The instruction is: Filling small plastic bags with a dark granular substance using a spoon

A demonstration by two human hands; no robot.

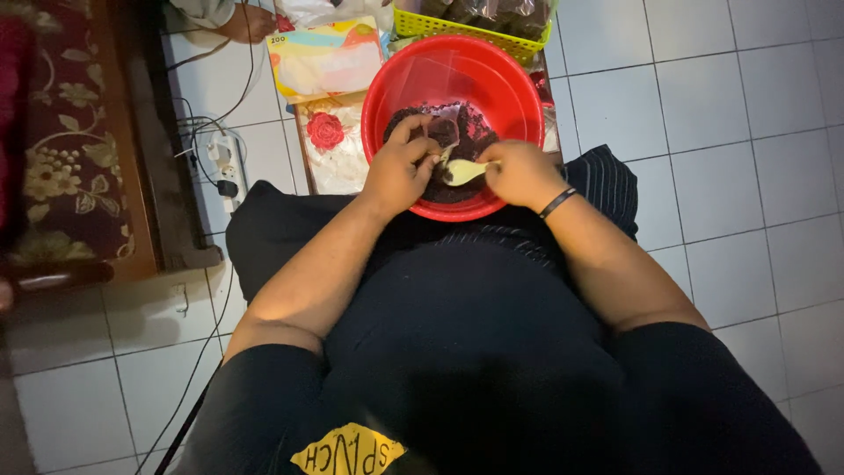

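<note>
Your two forearms run forward from your dark shirt, elbows spread wide and wrists converging over the near rim of the red bowl (387, 84) that sits just beyond your lap. Your left hand (397, 167) is curled, knuckles up, its fingertips (413, 132) pinching a small clear plastic pouch (442, 130) that holds some of the dark stuff; the pouch stands roughly upright over the bowl with its mouth turned toward the spoon. Your right hand (520, 171) is closed in a loose fist around the handle of a pale spoon (463, 171); a black band (557, 202) circles that wrist. The spoon lies nearly level, its long axis running left to right across the bowl, the handle hidden in your right fist and the bowl end pointing at your left hand, its tip close to your left fingers. Whether the spoon carries anything I cannot tell.

Under both hands, a heap of dark crumbly material (479, 136) fills the near half of the red bowl; the far half shows bare red wall.

Beyond the bowl, a lime-green plastic basket (457, 29) holds dark packets. To its left lie a colourful flat packet (325, 57) and, nearer you, a cloth with a red rose print (327, 132). Farther left, a white power strip (227, 163) with cables rests on the white tiled floor (730, 132), beside a dark wooden furniture edge (145, 132).
</note>
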